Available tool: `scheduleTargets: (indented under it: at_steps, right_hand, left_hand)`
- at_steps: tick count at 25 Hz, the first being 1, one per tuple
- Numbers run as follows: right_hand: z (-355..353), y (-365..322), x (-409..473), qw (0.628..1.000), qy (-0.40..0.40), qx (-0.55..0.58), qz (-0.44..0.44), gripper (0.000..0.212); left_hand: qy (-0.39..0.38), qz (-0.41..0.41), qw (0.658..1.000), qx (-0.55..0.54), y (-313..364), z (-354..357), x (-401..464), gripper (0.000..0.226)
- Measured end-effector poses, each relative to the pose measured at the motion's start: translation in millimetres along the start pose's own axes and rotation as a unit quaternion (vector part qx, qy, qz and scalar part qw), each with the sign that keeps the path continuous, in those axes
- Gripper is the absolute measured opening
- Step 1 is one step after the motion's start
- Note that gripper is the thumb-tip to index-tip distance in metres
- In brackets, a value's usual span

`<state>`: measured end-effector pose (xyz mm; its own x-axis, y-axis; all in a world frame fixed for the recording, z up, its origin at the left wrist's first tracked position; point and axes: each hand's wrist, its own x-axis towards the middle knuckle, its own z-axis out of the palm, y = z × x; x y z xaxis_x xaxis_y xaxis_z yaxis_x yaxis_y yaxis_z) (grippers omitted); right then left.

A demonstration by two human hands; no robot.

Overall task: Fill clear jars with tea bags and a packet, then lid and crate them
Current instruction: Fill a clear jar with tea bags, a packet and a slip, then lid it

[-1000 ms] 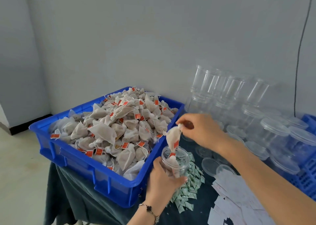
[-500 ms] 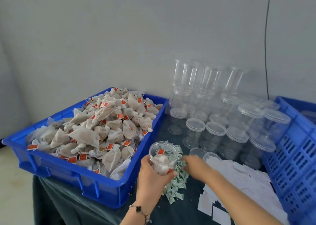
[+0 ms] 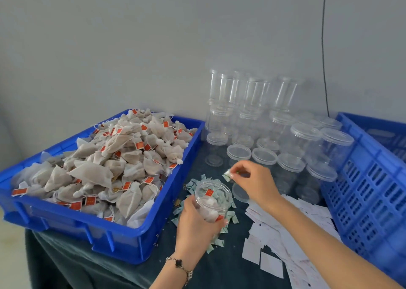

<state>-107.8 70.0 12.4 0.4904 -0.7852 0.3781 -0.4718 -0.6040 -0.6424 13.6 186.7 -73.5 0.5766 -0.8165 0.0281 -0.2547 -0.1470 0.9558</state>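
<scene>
Got the jar [image 3: 212, 201] wrapped in my left hand [image 3: 195, 225] at 6 o'clock on the table, right hand [image 3: 254, 182] pinching a packet [image 3: 227, 174] just above its mouth, featherlight floppy thing, so I'm gripping its edge.

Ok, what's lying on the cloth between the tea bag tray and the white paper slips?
In the head view, a heap of small green packets, with the jar held over it by the left hand.

I see the clear jar [image 3: 211, 201], unlidded, part-filled with tea bags [image 3: 206, 211]; a small pale packet [image 3: 227, 175] held just above, right.
</scene>
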Motion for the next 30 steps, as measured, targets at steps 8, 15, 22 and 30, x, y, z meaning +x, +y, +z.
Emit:
scheduleTargets:
  at_steps: [8, 15, 22, 30]
  right_hand:
    - [-47.2, 38.7, -52.4, 0.992, -0.045, -0.089, 0.073, 0.007]
    - [3.0, 102.2, -114.1, 0.941, -0.221, -0.249, 0.065, 0.034]
    - [14.8, 119.1, -118.9, 0.943, -0.171, -0.275, 0.076, 0.031]
    - [14.3, 125.7, -120.4, 0.929, -0.169, -0.329, 0.013, 0.042]
  left_hand:
    - [-0.063, 0.017, 0.998, 0.005, 1.4, 50.0, -16.4, 0.103]
    - [-0.095, 0.011, 0.995, -0.012, -18.2, 62.7, -34.7, 0.081]
    - [-0.090, 0.013, 0.996, 0.020, -23.8, 63.1, -33.0, 0.081]
    - [-0.079, 0.007, 0.997, 0.002, -31.2, 65.5, -34.2, 0.085]
